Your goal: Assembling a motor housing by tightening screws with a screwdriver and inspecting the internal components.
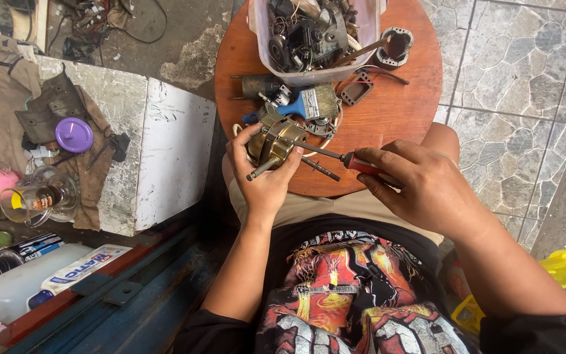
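Small brass motor (271,145) clamped in left hand (263,174), right hand (420,187) gripping screwdriver (342,157) against it

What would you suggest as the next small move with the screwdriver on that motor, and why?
Probably turn the screwdriver in place. Its tip already sits against the motor, which the left hand grips above the round table, while the right hand holds the red handle. Which way to turn cannot be told.

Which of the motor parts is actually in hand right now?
The brass-coloured motor with its shaft out, gripped by the left hand; the other parts lie on the round table or in the tub.
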